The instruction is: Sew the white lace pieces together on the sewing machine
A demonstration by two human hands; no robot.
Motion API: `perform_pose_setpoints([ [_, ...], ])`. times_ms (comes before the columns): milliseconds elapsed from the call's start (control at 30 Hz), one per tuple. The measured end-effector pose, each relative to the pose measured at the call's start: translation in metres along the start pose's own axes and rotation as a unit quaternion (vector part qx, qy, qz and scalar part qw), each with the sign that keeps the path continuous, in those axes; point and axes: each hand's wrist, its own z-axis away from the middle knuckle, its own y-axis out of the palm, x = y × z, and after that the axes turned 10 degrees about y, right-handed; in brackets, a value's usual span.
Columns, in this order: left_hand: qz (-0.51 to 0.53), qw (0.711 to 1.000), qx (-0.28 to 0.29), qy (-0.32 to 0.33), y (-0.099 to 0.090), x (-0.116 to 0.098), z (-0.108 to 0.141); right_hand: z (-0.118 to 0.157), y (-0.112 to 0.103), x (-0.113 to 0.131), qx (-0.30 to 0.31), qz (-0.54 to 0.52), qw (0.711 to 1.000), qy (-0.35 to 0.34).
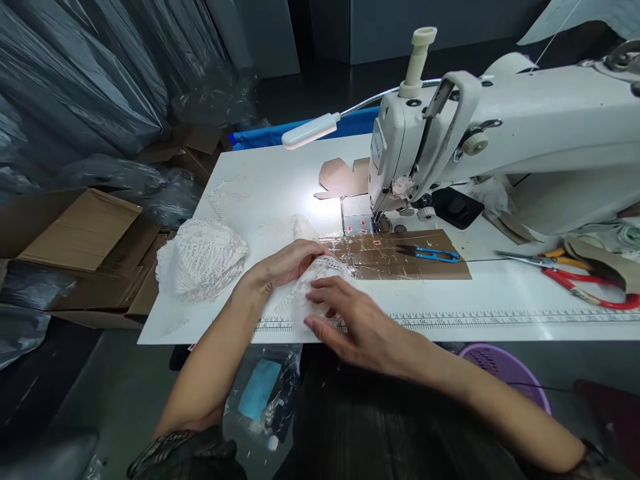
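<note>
White lace fabric (315,280) lies at the front of the sewing table, between my two hands. My left hand (295,259) is closed on the lace's upper left edge, its fingertips pinching near the brown taped strip. Just to the right, my right hand (350,317) hovers over the lace with its fingers apart and bent, the fingertips at or touching the fabric. A bundle of white lace trim (207,257) rests at the table's left. Beyond my hands stands a white sewing machine (400,143), its needle area above the metal plate.
Blue thread snips (430,253) lie on the brown taped strip (370,263). Red-handled scissors (575,270) sit at the right. A ruler tape (450,320) runs along the front edge. Below are a purple basket (507,373) and cardboard boxes (90,230) on the left.
</note>
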Motion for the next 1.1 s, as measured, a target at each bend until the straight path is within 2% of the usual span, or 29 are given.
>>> perform_pose_setpoints([
  [33, -0.009, 1.0, -0.006, 0.002, 0.001, -0.002, 0.001, 0.002, 0.002, -0.003, 0.024, -0.014, 0.999, -0.02],
  [100, -0.043, 0.999, -0.006, 0.016, 0.004, -0.004, 0.002, 0.006, -0.001, -0.013, 0.004, -0.039, 0.999, -0.034],
  [200, -0.071, 0.997, 0.005, 0.026, 0.007, -0.004, 0.003, 0.006, -0.017, -0.035, -0.126, -0.049, 0.991, 0.016],
  [267, -0.071, 0.997, 0.003, 0.033, 0.008, -0.002, 0.003, 0.005, -0.025, -0.047, -0.174, -0.036, 0.982, 0.066],
  [367, -0.065, 0.996, -0.02, 0.049, 0.006, 0.001, 0.002, 0.003, -0.025, -0.056, -0.149, -0.066, 0.981, 0.104],
  [533, -0.054, 0.995, -0.053, 0.072, 0.003, -0.002, 0.002, -0.001, -0.014, -0.051, -0.085, -0.114, 0.986, 0.092],
  [700, -0.049, 0.994, -0.06, 0.073, 0.008, -0.012, 0.006, -0.007, -0.008, -0.047, -0.107, -0.06, 0.991, 0.057],
  [867, -0.05, 0.995, -0.049, 0.076, 0.01, -0.019, 0.011, -0.011, -0.003, -0.048, -0.111, -0.079, 0.99, 0.042],
  [1000, -0.099, 0.991, -0.016, 0.087, 0.003, -0.018, 0.013, -0.007, -0.001, -0.049, -0.134, -0.081, 0.987, 0.04],
  [1100, -0.139, 0.986, -0.034, 0.087, 0.0, -0.015, 0.012, -0.005, 0.0, -0.051, -0.123, -0.085, 0.988, 0.028],
])
